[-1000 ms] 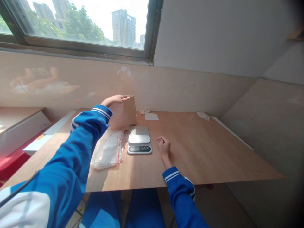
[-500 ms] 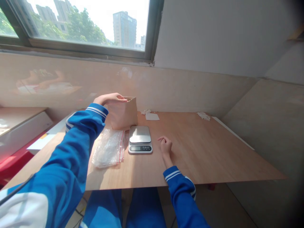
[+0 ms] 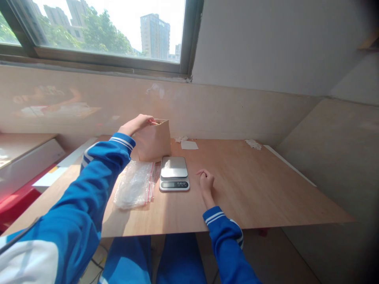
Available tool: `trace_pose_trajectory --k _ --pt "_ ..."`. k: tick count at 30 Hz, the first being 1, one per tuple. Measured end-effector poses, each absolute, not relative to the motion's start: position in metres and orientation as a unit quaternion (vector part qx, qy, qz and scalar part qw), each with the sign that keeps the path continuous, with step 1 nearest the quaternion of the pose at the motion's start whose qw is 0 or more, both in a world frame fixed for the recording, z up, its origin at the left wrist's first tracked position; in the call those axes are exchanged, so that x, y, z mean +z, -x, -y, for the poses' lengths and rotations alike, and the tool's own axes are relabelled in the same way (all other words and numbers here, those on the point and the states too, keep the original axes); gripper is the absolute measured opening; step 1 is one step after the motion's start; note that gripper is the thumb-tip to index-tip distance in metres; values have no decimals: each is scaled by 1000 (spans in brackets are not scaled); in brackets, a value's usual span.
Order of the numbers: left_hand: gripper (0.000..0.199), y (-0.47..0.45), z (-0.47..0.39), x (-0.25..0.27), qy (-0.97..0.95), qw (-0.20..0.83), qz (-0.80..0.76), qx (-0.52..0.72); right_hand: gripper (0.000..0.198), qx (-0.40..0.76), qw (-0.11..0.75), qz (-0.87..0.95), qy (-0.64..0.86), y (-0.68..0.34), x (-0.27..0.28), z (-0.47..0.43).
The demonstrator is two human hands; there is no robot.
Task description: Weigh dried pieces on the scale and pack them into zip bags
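Note:
My left hand (image 3: 138, 124) is at the mouth of an upright brown paper bag (image 3: 155, 142). Its fingertips dip below the bag's rim, so I cannot see what they touch inside. In front of the bag sits a white kitchen scale (image 3: 174, 174) with a bare metal plate. To the scale's left lies a pile of clear zip-lock bags (image 3: 134, 185) with red seal lines. My right hand (image 3: 206, 181) rests on the tabletop just right of the scale, loosely curled with nothing in it.
The wooden table (image 3: 254, 193) reaches back to the wall. A white card (image 3: 189, 145) and a crumpled tissue (image 3: 181, 139) lie near its far edge. Another crumpled tissue (image 3: 253, 144) is farther right. A red stool (image 3: 19, 205) stands at the left.
My left hand has tipped its fingers down into the paper bag's mouth, having lain flatter over the rim. My right hand has stayed in place.

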State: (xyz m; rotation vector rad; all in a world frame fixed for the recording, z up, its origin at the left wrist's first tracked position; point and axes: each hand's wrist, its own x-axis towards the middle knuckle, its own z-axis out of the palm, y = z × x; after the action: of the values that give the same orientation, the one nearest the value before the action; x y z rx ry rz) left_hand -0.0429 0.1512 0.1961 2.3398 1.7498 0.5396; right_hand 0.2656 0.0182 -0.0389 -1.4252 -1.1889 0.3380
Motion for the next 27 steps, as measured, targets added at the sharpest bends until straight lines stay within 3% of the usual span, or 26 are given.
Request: trace_pose_trajectory --k 6,13,19,23,27 --pt "36 45 -159 200 -814 -6 -563 145 29 152 585 503 617 -266 -38 -18" --pt "32 5 -135 184 -778 -125 -480 386 27 177 595 477 622 -267 -38 -18" --pt "19 -41 -111 109 -906 -33 -342 247 27 179 602 463 625 -269 -43 -21" --pt "21 -48 -110 63 -894 143 -372 206 28 178 609 460 621 -271 -45 -24" --pt "18 -40 -112 46 -892 201 -362 182 28 184 616 454 616 -271 -47 -25"
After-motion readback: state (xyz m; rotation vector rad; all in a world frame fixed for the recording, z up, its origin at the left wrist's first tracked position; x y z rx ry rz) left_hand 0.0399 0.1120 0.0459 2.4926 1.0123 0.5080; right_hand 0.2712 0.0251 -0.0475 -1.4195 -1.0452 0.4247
